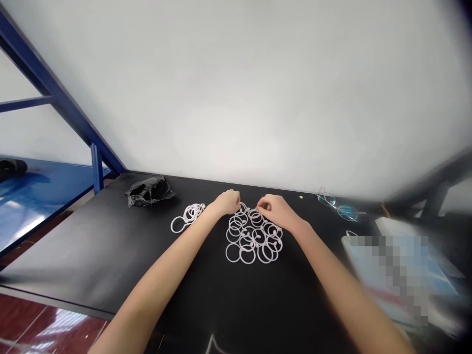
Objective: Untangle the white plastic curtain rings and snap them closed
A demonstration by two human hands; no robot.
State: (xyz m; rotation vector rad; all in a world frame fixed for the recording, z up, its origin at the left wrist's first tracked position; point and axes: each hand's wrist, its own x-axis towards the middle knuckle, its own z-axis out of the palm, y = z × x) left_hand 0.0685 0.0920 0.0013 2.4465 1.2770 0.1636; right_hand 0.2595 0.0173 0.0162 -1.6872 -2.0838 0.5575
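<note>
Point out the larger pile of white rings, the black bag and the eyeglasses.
Larger pile of white rings [253, 237], head view: its middle.
Black bag [159, 191], head view: its crumpled side.
Eyeglasses [347, 213], head view: the lens farther right.

The white rings on my feed look like smooth, hard plastic, lying on a worktop with a smooth, nearly matt surface and a soft sheen. From them, I see thin, crinkled, faintly glossy plastic in the bag at ten o'clock, shiny spectacle lenses at two, polished floor tiles at eight, and a smooth, matt wall at twelve.
</note>
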